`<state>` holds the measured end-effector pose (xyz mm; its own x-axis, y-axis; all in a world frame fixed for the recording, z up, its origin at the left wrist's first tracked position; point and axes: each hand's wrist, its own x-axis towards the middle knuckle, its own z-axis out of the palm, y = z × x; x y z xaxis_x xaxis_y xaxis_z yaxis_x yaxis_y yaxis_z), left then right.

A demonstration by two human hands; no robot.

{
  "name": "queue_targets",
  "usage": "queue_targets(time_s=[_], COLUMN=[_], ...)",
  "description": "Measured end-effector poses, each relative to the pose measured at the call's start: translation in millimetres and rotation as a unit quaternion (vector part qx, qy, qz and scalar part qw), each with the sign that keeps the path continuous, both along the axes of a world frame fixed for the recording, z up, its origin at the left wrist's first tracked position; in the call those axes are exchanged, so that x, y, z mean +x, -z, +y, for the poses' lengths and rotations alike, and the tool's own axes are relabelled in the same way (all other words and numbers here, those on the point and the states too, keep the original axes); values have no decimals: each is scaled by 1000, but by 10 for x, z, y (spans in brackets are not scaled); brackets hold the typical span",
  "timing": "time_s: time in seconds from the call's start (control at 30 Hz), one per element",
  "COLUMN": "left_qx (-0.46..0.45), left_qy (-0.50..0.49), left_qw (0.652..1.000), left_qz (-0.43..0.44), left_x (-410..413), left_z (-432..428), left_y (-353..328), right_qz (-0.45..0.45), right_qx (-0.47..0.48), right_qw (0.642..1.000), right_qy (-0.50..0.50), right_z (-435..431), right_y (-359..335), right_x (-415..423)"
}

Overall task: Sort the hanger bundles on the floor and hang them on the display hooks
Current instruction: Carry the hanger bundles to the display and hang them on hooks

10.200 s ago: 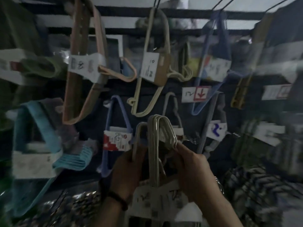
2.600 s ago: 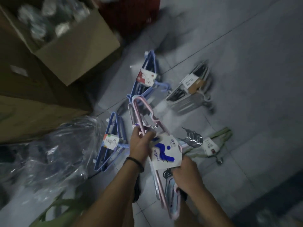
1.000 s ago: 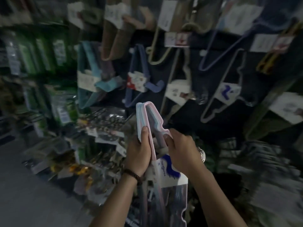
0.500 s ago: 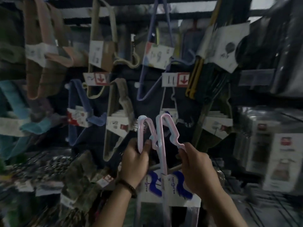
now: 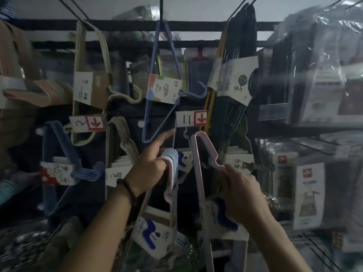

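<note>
Though blurred at the far left edge, recognisable as a brown hanger bundle [image 5: 29, 91] with a white band, hung high on the display wall. Next along and lower: blue hanger bundle [image 5: 59, 142] wrapped in a red-and-white label [image 5: 56, 173]. Up and right of that, beige hanger bundle [image 5: 92, 55] with a cardboard sleeve, reaching up to the dark rack bar [image 5: 127, 26]. Just beneath the sleeve, price tag marked 2 [image 5: 87, 123] with a red down arrow. Right of the tag, grey-beige hanger bundle [image 5: 125, 142], hanging lower.

Centre: thin lavender hanger bundle [image 5: 155, 75] dangling from the top. By its bottom corner, left hand [image 5: 149, 165], dark wrist band [image 5: 126, 190] behind it, index finger stretched up and right, other fingers curled through the rounded ends of a pale blue and pink bundle [image 5: 173, 161]. Hangs down from that fist, its blue-squiggle card [image 5: 151, 230] beside the forearm. Just past the pointing fingertip, price tag marked 11 [image 5: 191, 118], also with a red arrow.

Right of centre, right hand [image 5: 243, 195] clenched round the notched shoulder of a pink bundle [image 5: 202, 146]. Held upright, rounded end topmost, just under the 11 tag, near the other held bundle but apart from it. Second blue-marked card [image 5: 218, 216] partly under the palm. Neither held bundle hung yet. Behind, black and yellow hanger bundle [image 5: 233, 79] with a large white card. Far right, goods in clear plastic [image 5: 324, 65], smeared by motion.
</note>
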<state>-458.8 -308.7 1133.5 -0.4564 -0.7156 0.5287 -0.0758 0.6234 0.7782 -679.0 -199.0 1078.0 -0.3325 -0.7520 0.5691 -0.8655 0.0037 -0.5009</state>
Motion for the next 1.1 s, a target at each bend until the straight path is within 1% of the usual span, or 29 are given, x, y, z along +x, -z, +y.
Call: queue_targets(time_s=[0.07, 0.13, 0.3, 0.43, 0.53, 0.63, 0.7, 0.87, 1.03, 1.1], left_qx=[-23, -38, -96, -145, -153, -141, -139, -139, -132, -124], left_qy=[40, 47, 24, 29, 7, -1, 3, 10, 11, 8], left_qw=[998, 995, 991, 981, 978, 977, 975, 975, 974, 975], left_qz=[-45, -79, -86, -128, -144, -162, -171, -172, -185, -186], left_x=[-5, -5, 91, 98, 98, 140, 171, 241, 266, 244], left_z=[-34, -65, -50, -24, -26, -36, -14, 0, -4, 8], left_y=[-131, -211, -283, -455, -557, -595, -616, -662, -676, -677], right_qz=[2, 9, 33, 63, 94, 95, 87, 102, 74, 82], right_qx=[-5, -9, -55, -112, -137, -154, -139, -123, -61, -43], right_qw=[1000, 1000, 998, 991, 986, 983, 987, 987, 995, 996], right_qy=[-9, -18, -25, -31, -25, -15, -6, -11, -2, 2], right_z=[-57, -115, -215, -301, -367, -437, -500, -706, -1089, -1327], right_y=[-5, 13, 58, 24, -29, -100, -142, -121, 4, 30], right_x=[38, 70, 60, 83, 106, 82, 68, 84, 66, 84])
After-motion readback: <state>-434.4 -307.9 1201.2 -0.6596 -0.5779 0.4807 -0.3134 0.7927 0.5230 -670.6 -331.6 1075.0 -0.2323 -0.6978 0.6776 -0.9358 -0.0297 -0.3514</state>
